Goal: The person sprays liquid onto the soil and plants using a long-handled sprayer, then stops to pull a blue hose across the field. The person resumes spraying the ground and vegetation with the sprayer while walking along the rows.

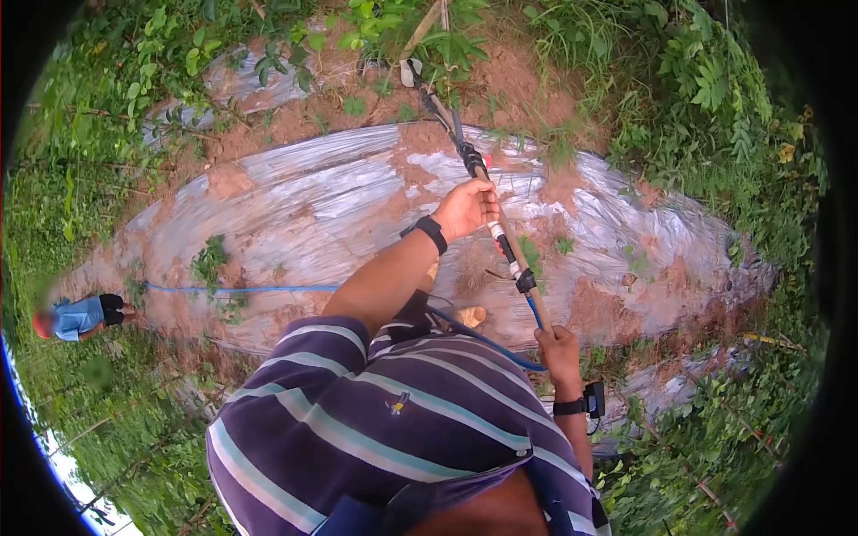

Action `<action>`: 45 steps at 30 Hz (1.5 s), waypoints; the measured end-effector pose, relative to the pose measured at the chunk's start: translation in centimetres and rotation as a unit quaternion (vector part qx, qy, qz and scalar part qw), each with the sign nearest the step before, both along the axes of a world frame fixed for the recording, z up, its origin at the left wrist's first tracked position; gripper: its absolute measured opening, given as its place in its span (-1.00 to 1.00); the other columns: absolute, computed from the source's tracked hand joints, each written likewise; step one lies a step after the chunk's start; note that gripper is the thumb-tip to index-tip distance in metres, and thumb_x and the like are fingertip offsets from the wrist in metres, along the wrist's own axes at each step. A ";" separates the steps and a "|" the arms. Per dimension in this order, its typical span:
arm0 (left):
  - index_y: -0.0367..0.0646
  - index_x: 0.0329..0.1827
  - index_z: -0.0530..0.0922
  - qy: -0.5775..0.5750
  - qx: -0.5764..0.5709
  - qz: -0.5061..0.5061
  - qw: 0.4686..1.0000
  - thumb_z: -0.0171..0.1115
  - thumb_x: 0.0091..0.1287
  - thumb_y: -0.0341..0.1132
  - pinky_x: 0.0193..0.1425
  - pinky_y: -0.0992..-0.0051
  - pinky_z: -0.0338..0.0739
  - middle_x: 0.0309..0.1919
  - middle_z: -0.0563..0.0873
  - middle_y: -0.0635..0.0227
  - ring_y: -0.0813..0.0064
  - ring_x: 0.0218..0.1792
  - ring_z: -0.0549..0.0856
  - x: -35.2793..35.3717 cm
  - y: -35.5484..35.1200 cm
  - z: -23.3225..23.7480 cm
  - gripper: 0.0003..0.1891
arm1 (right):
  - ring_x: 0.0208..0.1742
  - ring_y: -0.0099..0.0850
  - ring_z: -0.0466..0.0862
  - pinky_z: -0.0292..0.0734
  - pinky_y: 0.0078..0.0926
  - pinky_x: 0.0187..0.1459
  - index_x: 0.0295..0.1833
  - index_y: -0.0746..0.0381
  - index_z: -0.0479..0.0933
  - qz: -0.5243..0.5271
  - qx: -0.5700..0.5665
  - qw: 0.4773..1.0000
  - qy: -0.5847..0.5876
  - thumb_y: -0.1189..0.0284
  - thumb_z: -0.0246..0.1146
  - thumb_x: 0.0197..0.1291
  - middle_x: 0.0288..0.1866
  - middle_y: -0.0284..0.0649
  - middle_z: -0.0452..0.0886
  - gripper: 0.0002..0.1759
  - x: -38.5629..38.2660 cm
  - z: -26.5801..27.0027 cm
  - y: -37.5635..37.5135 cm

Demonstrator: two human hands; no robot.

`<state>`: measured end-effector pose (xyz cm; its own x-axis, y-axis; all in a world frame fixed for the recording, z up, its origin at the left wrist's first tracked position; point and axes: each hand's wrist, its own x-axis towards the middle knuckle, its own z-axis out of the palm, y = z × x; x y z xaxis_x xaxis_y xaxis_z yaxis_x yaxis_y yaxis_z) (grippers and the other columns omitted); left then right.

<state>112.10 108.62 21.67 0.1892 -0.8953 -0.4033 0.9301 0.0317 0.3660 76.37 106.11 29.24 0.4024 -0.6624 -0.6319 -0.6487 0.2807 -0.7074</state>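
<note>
A long wooden pole (536, 304), wrapped in places with black tape, runs slantwise from the lower middle to the top. Its far end bears a small pale piece (408, 73). My left hand (465, 211), a black band on its wrist, has its fingers curled against the pole's middle. Lower down, my right hand (559, 350) is closed round the pole's near end; a dark device (593, 399) is strapped to that wrist. A blue hose (500, 347) reaches the pole beside my right hand. My left palm is partly hidden.
Plastic sheeting (349, 183), torn and covered with soil in places, lies beneath the pole. Small plants (210, 261) grow through it. Another person (80, 318) stands at the far left near a blue line (241, 289). Dense greenery (715, 89) surrounds the bed.
</note>
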 end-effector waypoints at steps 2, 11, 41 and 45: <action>-0.11 -0.29 0.56 0.024 0.017 0.002 1.000 0.18 0.37 -0.26 -0.14 0.36 0.61 -0.41 0.64 0.42 0.38 -0.33 0.67 1.8 -0.2 -2.2 -0.86 | -0.66 -0.65 0.33 0.18 -0.53 -0.63 -0.56 0.27 0.45 -0.009 0.003 1.000 0.023 0.37 0.33 0.17 -0.68 -0.41 0.41 -0.68 0.4 -0.3 -0.4; -0.13 -0.20 0.55 0.037 -0.147 -0.031 0.988 0.12 0.39 -0.25 -0.08 0.29 0.51 -0.38 0.59 0.39 0.36 -0.29 0.57 4.3 -3.7 5.0 -0.85 | -0.70 -0.70 0.30 0.12 -0.63 -0.67 -0.53 0.21 0.44 -0.075 0.105 0.991 0.044 0.38 0.31 0.24 -0.67 -0.44 0.39 -0.69 2.6 1.8 -0.5; -0.28 -0.34 0.56 0.020 -0.517 -0.282 0.808 0.44 0.20 -0.39 -0.46 0.60 0.49 -0.47 0.66 0.37 0.62 -0.48 0.64 -10.2 4.8 36.8 -0.80 | -0.60 -0.64 0.36 0.22 -0.45 -0.55 -0.49 0.22 0.49 -0.029 0.115 0.992 0.052 0.32 0.27 0.27 -0.64 -0.43 0.41 -0.70 1.9 0.7 1.9; -0.29 -0.39 0.57 0.069 -0.531 -0.274 0.799 0.46 0.20 -0.43 -0.50 0.61 0.46 -0.51 0.63 0.38 0.64 -0.50 0.61 -11.7 6.0 37.6 -0.81 | -0.59 -0.60 0.40 0.27 -0.43 -0.53 -0.43 0.25 0.54 -0.022 0.101 0.993 0.050 0.32 0.27 0.26 -0.62 -0.40 0.45 -0.73 1.0 -1.2 2.4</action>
